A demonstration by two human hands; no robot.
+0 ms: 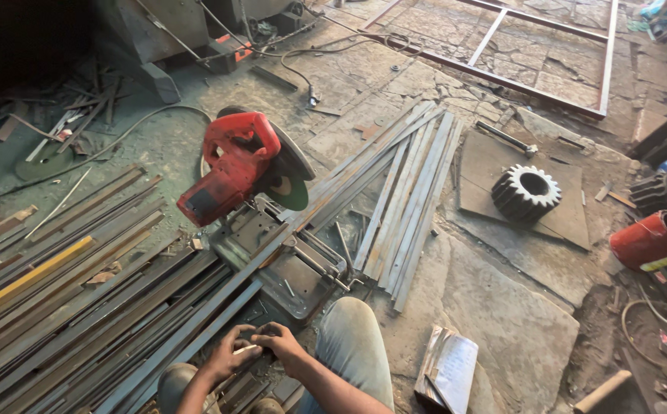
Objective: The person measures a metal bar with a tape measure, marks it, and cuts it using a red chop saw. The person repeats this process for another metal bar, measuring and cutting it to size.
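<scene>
While both my left hand (230,354) and right hand (282,346) pinch a small pale stick-like piece (246,349) low between my knees, just before the red chop saw (234,165), it seems light and stiff; fingers curl tight, gripping either end.

Cracked stone floor (502,322). Directly on it: red chop saw (245,172) at centre, steel bars (65,307) lower left, flat strips (410,199) centre, gear (526,192) on plate (563,222) right, rectangular frame (533,84) top.
</scene>
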